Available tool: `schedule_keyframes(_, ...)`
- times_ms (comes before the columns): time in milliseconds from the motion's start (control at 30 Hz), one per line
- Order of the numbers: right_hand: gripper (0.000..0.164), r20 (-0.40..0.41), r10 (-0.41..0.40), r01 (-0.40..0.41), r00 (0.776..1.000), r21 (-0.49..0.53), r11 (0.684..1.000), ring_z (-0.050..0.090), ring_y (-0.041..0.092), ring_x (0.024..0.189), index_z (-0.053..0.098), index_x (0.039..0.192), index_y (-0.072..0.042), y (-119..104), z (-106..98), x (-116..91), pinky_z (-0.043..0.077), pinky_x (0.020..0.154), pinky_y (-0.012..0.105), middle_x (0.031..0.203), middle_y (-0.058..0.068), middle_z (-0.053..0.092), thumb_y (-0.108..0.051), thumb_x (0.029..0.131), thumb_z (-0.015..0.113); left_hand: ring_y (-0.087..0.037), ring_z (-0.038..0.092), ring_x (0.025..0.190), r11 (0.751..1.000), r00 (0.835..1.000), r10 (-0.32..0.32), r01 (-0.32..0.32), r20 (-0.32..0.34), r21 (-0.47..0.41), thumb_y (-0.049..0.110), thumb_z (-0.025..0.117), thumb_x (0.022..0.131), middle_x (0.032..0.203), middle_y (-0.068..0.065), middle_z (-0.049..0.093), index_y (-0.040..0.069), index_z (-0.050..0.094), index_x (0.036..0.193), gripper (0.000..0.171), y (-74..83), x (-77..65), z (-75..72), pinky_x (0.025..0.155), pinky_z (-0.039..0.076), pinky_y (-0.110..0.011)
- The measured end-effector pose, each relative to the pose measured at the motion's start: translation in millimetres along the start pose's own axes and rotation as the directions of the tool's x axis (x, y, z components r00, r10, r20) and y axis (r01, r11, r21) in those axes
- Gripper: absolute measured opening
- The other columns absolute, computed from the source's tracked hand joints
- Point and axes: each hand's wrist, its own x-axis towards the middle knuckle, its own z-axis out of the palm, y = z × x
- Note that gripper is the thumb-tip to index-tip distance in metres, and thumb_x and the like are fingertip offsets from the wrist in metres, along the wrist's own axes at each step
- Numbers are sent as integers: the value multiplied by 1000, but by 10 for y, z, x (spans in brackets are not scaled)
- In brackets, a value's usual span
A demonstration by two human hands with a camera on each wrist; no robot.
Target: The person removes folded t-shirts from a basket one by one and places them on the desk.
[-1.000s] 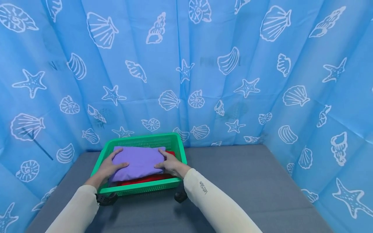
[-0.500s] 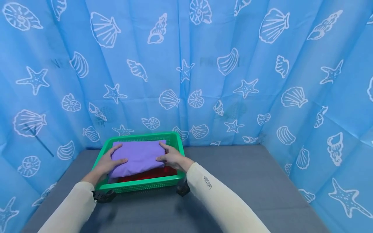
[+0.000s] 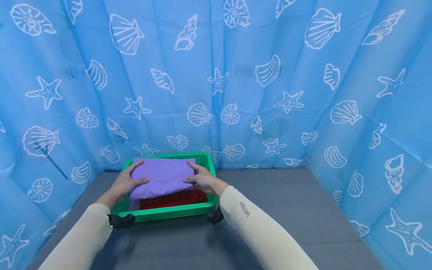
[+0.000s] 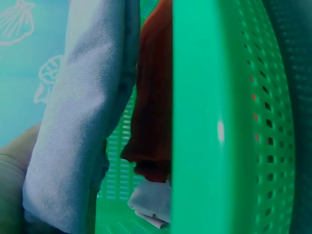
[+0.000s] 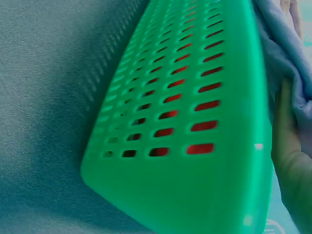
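Note:
A folded purple cloth [image 3: 162, 174] is held up between both hands, over the green plastic basket [image 3: 168, 214]. My left hand [image 3: 122, 185] grips its left edge, thumb on the near face. The right hand [image 3: 203, 180] pinches the opposite edge the same way. Beneath it lies a folded red cloth [image 3: 179, 198] in the basket. From the left wrist, the lifted cloth [image 4: 83, 107] stands apart from the red cloth [image 4: 152, 107], and a pale folded cloth [image 4: 151, 201] shows lower in the basket. In the right wrist view, the basket wall [image 5: 161, 97] hides most of the contents.
The basket stands at the back left of a grey covered table [image 3: 270, 210]. Behind and at both sides hangs a blue shell-print curtain [image 3: 216, 123]. A black wrist camera mount [image 3: 122, 221] sits under the left wrist, near the basket's front rim.
Both hands have raised the purple cloth up and away from the red cloth, so more of the red shows. The basket has stayed in place while the head view shifted slightly.

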Motion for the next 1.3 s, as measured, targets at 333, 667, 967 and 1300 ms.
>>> schedule_keyframes(333,79,3,-10,10,1000,-30,999,51,36,129,21,158,-24,-119,-205,-68,53,95,45,158,19,26,5,94,59,-51,15,144,999,999,23,-22,22,-46,32,72,91,162,-26,6,20,16,159,89,147,41,116,110,29,-63)
schedule_keyframes(667,78,-71,-19,14,997,-61,998,43,37,136,25,157,-24,-150,-543,-178,50,99,47,162,17,20,4,94,60,-47,16,146,996,999,5,-1,49,-92,34,70,91,163,-24,9,25,18,159,86,346,193,413,111,30,-61)
schedule_keyframes(967,77,-128,-33,34,991,4,999,30,38,144,24,157,-22,-106,-853,-275,42,107,48,162,19,16,9,94,56,-43,23,145,990,998,-11,19,61,-143,33,71,91,162,-23,16,24,23,158,82,522,309,744,109,37,-55)
schedule_keyframes(1300,77,-197,-33,34,980,1,999,29,39,144,25,157,-20,-54,-1202,-428,42,107,48,162,20,15,9,93,56,-40,23,146,980,998,18,-5,60,-200,27,71,91,160,-24,21,17,28,157,79,715,391,1128,112,35,-53)
